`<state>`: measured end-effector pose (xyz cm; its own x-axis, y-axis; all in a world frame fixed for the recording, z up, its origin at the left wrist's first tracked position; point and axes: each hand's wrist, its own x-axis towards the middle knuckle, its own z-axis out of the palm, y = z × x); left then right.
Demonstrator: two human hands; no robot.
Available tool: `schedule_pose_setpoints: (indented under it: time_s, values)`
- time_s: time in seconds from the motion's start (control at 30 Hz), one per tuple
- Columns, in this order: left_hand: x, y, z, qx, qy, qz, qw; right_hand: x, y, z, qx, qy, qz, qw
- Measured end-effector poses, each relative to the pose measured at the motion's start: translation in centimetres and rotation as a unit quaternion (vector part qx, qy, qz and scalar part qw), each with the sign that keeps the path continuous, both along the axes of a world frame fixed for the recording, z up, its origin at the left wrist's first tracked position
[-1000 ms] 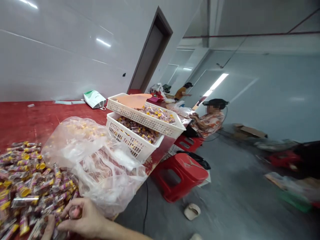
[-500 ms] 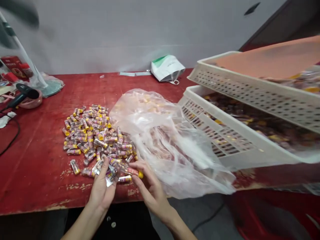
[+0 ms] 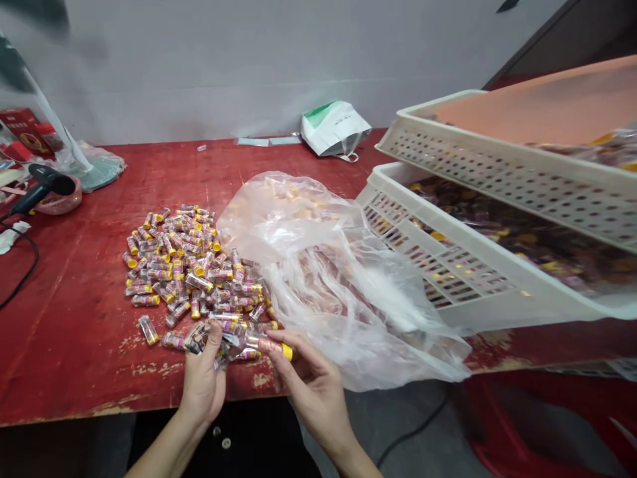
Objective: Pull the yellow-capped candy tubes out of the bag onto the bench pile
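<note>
A heap of small wrapped tubes with yellow caps (image 3: pixel 184 265) lies on the red table (image 3: pixel 74 332). My left hand (image 3: pixel 203 375) rests at the heap's near edge, its fingers closed around a few wrapped tubes. My right hand (image 3: pixel 311 382) pinches one yellow-capped tube (image 3: pixel 271 346) just beside the left hand. A large crumpled clear plastic bag (image 3: pixel 338 279) lies right of the heap, touching my right hand's far side.
Two stacked white perforated baskets (image 3: pixel 448 265) full of tubes stand at the right, an orange sheet (image 3: pixel 547 99) on the top one. A white and green bag (image 3: pixel 334 129) lies by the wall. A black tool with cord (image 3: pixel 42 182) sits far left.
The view swung from the room and co-workers down to the table. Since half a second ago my right hand has lifted one tube slightly toward me; my left hand curled over its tubes.
</note>
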<state>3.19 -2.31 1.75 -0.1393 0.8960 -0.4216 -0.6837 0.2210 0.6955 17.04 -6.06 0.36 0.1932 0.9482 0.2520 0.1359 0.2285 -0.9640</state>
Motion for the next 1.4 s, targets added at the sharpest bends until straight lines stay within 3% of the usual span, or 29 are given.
schedule_pose_setpoints:
  time_s: [0.17,0.33,0.5,0.67,0.77,0.9,1.1,1.27,1.33,1.4]
  values:
    - [0.1,-0.4,-0.2,-0.012,0.01,-0.028,0.999,-0.5,-0.3,-0.4,0.024,0.006,-0.01,1.0]
    - [-0.1,0.3,0.3,-0.048,-0.009,0.022,0.999,0.1,-1.0,-0.5,0.03,-0.026,-0.01,0.999]
    - [0.2,0.2,-0.1,-0.05,-0.023,0.01,0.998,0.1,-0.1,-0.5,-0.087,0.083,0.046,0.992]
    - [0.5,-0.4,-0.7,-0.07,-0.047,-0.031,0.996,-1.1,1.5,-0.6,-0.113,0.058,0.11,0.986]
    - [0.1,-0.1,-0.6,-0.103,-0.062,-0.014,0.993,-0.9,1.4,-0.9,-0.158,0.173,0.129,0.964]
    - [-0.2,0.3,-0.5,-0.124,-0.071,0.025,0.989,-0.4,0.7,-1.4,-0.146,0.285,0.077,0.944]
    - [0.3,-0.1,-1.1,-0.091,-0.074,0.006,0.993,-1.3,0.3,-1.2,-0.119,0.2,-0.004,0.972]
    - [0.5,-0.8,-1.5,-0.071,-0.069,-0.016,0.995,-1.8,-0.4,-1.6,-0.003,0.064,-0.097,0.993]
    - [0.5,-0.9,-1.6,-0.066,-0.062,-0.016,0.996,-1.3,-1.0,-1.8,0.03,-0.002,-0.074,0.997]
    - [0.5,-1.0,-1.5,-0.065,-0.053,-0.012,0.996,-0.5,-1.5,-1.7,0.035,-0.057,0.01,0.998]
